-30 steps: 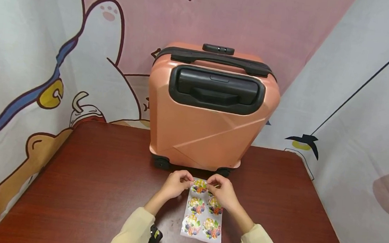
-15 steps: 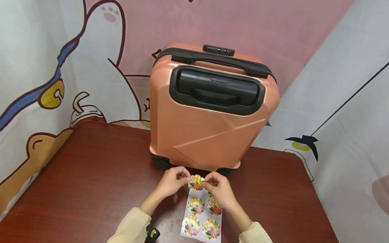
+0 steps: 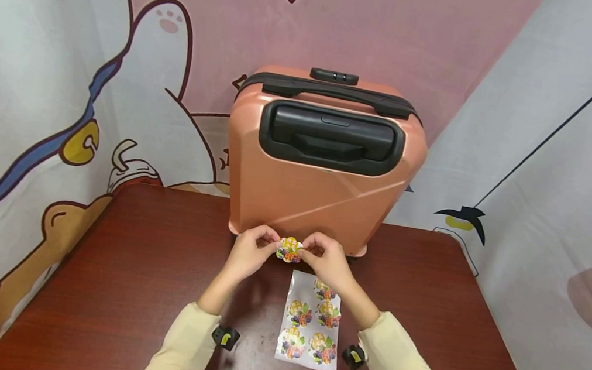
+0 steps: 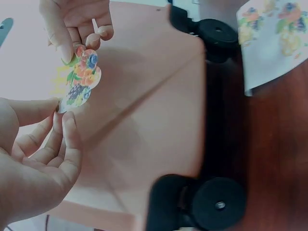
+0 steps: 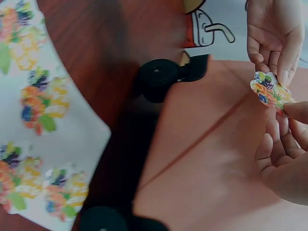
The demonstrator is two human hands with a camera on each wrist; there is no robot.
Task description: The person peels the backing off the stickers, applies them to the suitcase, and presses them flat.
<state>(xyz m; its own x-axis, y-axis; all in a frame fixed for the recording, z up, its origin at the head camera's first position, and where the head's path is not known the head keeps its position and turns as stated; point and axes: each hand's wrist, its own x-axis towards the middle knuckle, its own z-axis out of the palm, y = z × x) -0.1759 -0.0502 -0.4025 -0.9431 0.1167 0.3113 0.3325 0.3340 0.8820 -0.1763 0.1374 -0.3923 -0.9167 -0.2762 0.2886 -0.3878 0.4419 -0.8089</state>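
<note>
A fruit-patterned sticker (image 3: 289,249) with a scalloped edge is held up in front of the suitcase's lower part. My left hand (image 3: 252,253) pinches its left edge between thumb and fingertips, and my right hand (image 3: 328,262) pinches the right edge. In the left wrist view the sticker (image 4: 83,77) spans the gap between both hands. The peach hard-shell suitcase (image 3: 315,201) stands upright behind it, close to the fingers. Below the hands lies a white sticker sheet (image 3: 306,341) with several matching fruit stickers; its upper left spot is bare.
The suitcase rests on a reddish-brown table (image 3: 150,278), its black wheels (image 4: 219,204) visible in the wrist views. A cartoon-printed cloth (image 3: 383,28) hangs behind and along both sides. Black wrist cameras (image 3: 225,337) sit at the cream sleeves.
Both hands have lifted the sticker off the sheet's upper left and carried it up and slightly left, toward the suitcase. The sheet stays where it was.
</note>
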